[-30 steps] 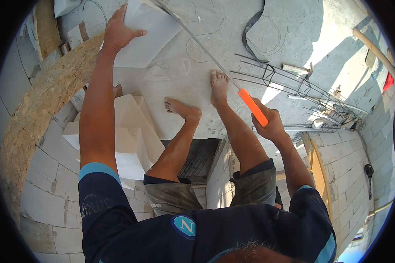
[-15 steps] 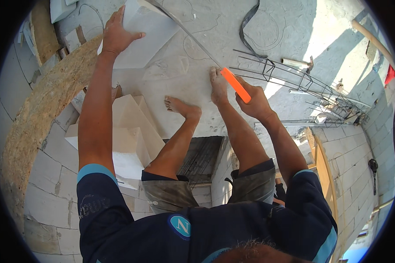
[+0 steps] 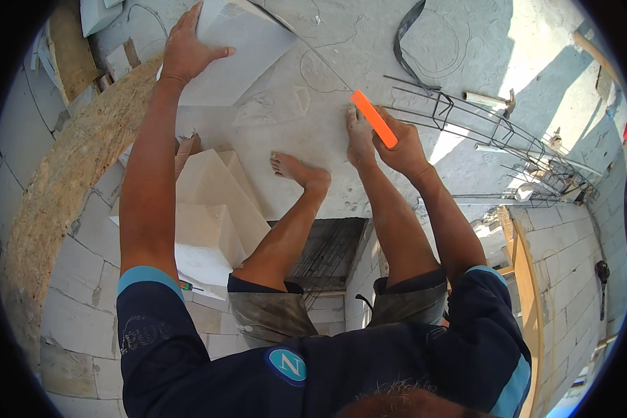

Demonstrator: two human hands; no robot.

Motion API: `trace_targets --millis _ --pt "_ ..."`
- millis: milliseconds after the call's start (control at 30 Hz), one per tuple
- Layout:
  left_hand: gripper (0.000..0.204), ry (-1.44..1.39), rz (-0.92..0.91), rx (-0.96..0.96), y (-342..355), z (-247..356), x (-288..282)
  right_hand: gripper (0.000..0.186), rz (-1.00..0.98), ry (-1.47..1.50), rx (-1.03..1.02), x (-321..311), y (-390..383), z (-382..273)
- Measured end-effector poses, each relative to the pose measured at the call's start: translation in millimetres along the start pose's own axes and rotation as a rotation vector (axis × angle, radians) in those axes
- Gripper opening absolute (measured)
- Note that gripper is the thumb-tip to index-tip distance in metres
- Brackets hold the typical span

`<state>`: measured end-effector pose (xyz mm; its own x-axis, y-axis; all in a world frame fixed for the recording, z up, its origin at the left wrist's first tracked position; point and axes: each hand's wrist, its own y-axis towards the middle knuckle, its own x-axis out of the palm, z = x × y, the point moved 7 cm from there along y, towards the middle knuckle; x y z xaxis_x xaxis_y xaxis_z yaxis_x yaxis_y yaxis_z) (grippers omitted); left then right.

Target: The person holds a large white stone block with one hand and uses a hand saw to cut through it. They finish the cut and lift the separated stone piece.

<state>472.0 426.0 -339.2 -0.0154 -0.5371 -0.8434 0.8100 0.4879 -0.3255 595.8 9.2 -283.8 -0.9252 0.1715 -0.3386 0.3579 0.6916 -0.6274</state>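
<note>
At the upper left, my left hand (image 3: 188,52) lies spread on a white building block (image 3: 247,59), thumb stretched out across its face. My right hand (image 3: 402,150) is wrapped round the orange handle of a hand saw (image 3: 374,118), right of my feet. The saw's thin blade runs from the handle up and left to the block's far edge and leaves the picture at the top. How deep the blade sits in the block cannot be made out.
More white blocks (image 3: 212,240) are stacked left of my legs. A rebar cage (image 3: 481,129), a hammer (image 3: 510,103) and a dark strap (image 3: 403,52) lie on the concrete floor at the right. A dark opening (image 3: 327,251) lies between my legs. A curved rough board (image 3: 63,174) spans the left.
My right hand has pushed the saw a little away from me, toward the block. The left hand keeps its place on the block. The whole view has shifted slightly.
</note>
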Motion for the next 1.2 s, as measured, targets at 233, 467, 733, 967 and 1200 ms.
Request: trace_targets --millis 233,467,733,967,1200 --pt "0.114 0.048 0.026 -0.017 -11.5 -7.3 -7.3 0.060 -0.034 -0.010 -0.032 -10.7 -52.4 8.5" --pt "0.115 0.064 0.094 0.028 -44.6 40.7 5.3 0.066 0.092 -0.241 -0.030 -10.2 -58.0 5.7" --pt "0.119 0.151 -0.238 -0.318 -70.1 63.8 -1.7 0.069 0.241 -0.448 -0.240 -101.6 -44.4 -45.2" --pt "0.120 -0.062 -0.073 -0.470 -127.8 103.9 -40.9 0.063 0.191 -0.922 -0.199 -91.8 124.6 -85.7" --pt "0.119 -1.010 0.105 -0.628 -282.6 146.5 -131.2 0.073 -0.065 -0.276 0.015 -75.4 4.9 -143.5"
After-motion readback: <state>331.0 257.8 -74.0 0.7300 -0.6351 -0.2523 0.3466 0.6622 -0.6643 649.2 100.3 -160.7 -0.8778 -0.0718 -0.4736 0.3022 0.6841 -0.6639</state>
